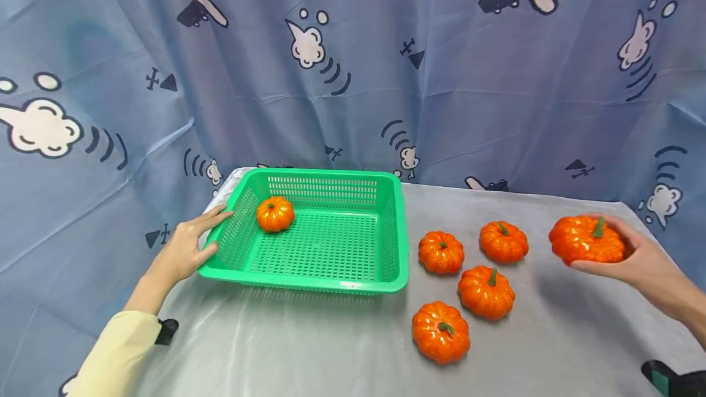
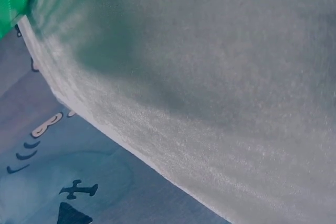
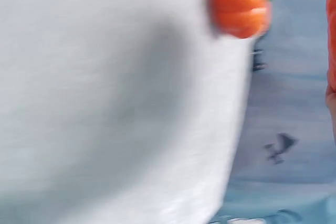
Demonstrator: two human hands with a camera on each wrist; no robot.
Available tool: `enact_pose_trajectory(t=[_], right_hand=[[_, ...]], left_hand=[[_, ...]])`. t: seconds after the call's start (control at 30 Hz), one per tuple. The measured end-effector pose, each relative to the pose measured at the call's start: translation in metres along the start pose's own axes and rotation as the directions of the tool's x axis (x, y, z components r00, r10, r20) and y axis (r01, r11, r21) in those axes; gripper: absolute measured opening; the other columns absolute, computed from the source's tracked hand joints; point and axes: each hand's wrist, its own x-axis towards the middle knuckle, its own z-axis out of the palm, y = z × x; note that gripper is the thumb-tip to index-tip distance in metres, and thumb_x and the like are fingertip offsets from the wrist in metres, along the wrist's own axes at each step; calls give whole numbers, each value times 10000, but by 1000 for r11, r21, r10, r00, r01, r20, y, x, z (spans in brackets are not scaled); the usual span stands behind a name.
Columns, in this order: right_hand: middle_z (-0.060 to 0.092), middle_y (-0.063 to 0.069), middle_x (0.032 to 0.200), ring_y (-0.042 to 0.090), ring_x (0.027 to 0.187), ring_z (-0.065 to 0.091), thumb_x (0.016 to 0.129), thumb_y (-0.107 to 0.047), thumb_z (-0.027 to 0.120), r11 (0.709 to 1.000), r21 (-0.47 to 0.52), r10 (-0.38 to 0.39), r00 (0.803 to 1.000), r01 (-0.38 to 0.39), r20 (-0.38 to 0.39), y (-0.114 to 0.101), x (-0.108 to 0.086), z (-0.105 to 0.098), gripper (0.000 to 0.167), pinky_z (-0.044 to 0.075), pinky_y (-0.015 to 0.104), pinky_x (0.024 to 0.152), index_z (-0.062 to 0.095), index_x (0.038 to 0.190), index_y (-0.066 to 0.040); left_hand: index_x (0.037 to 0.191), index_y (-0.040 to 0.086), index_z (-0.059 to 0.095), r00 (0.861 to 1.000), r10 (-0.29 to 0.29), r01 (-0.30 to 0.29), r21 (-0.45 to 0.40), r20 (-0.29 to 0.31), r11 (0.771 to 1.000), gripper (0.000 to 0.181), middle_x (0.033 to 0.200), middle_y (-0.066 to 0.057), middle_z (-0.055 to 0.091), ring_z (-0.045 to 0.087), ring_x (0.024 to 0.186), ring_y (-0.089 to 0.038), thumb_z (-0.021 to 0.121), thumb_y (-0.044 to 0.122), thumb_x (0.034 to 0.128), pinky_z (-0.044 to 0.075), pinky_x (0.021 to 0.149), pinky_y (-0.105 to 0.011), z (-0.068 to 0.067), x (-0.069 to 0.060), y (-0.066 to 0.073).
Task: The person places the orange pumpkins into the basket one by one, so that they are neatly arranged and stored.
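In the head view, the right hand is curled round a glossy orange ribbed pumpkin with a green stem, aloft over the pale cloth-covered table; the left hand touches a green rectangular plastic mesh basket at its left rim, thumb and fingers apart; one small orange pumpkin sits inside; four loose orange pumpkins stand between, so a low crossing could knock them; the left wrist view shows only a basket corner; the right wrist view cuts off the held pumpkin, whose sleek skin might slip if the thumb eased.

Six pumpkins, one basket, two hands, one table.
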Motion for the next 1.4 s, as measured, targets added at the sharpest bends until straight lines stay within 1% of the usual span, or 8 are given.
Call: enact_pose_trajectory(t=[0.1, 0.2, 0.4, 0.63, 0.97, 1.17, 1.3, 1.4], right_hand=[[400, -24, 1196, -26, 907, 398, 871, -137, 693, 997, 48, -61, 996, 64, -61, -22, 5, -10, 720, 455, 103, 655, 279, 1413, -369], [389, -181, 1135, -17, 939, 433, 861, -87, 694, 988, 96, -119, 991, 124, -63, -49, 15, -9, 684, 477, 126, 672, 326, 1335, -416], [455, -80, 1204, 101, 1006, 495, 849, -98, 707, 962, 208, -192, 980, 175, 62, -111, 43, 20, 650, 511, 216, 741, 388, 1375, -304], [489, 56, 1280, 230, 1058, 499, 778, -118, 783, 923, 351, -221, 965, 160, 140, -164, 73, 69, 721, 507, 273, 797, 424, 1401, -181], [434, 84, 1413, 266, 1117, 478, 752, -32, 775, 853, 505, -250, 952, 131, 176, -205, 108, 115, 810, 497, 272, 836, 377, 1456, -81], [404, 77, 1453, 285, 1161, 459, 746, -40, 774, 841, 527, -250, 951, 122, 180, -229, 123, 131, 892, 483, 317, 882, 301, 1501, -82], [423, 77, 1438, 289, 1158, 472, 743, -48, 777, 826, 546, -276, 944, 139, 178, -243, 131, 142, 878, 474, 351, 909, 321, 1493, -84], [433, 81, 1417, 294, 1146, 483, 744, -60, 778, 820, 554, -289, 940, 145, 182, -253, 135, 149, 838, 483, 370, 899, 368, 1473, -112]], left_hand=[[1279, 2, 596, 1000, 15, -15, -6, -7, 1000, 568, 1333, -231, 538, 99, 454, 44, 531, 128, 730, 292, 483, -262, 2, 8, 0], [1282, 2, 594, 1000, 16, -16, -10, -6, 1000, 568, 1338, -227, 535, 91, 450, 46, 536, 125, 731, 257, 460, -255, 2, 9, -1], [1290, -1, 586, 1000, 0, 0, -9, -4, 1000, 577, 1342, -228, 531, 83, 459, 58, 546, 96, 722, 389, 576, -338, 2, 1, -2], [1289, -10, 582, 1000, 4, -4, -36, -13, 999, 588, 1338, -240, 529, 61, 467, 87, 558, 56, 706, 338, 499, -279, 1, -1, 0], [1294, 1, 582, 1000, -1, 0, -42, -23, 999, 589, 1334, -252, 528, 56, 458, 107, 557, 19, 705, 331, 497, -252, 1, -1, 1], [1290, -8, 583, 1000, 5, -6, -30, -31, 1000, 585, 1330, -248, 533, 53, 464, 108, 554, 23, 706, 390, 570, -298, 1, -2, 1], [1294, -10, 579, 1000, -1, 0, -44, -27, 999, 585, 1336, -251, 527, 54, 459, 110, 547, 23, 711, 347, 504, -258, 1, -1, 1], [1294, -8, 580, 1000, -6, 5, -34, -22, 999, 587, 1340, -244, 527, 65, 458, 93, 553, 27, 709, 399, 551, -299, 2, -1, 1]])
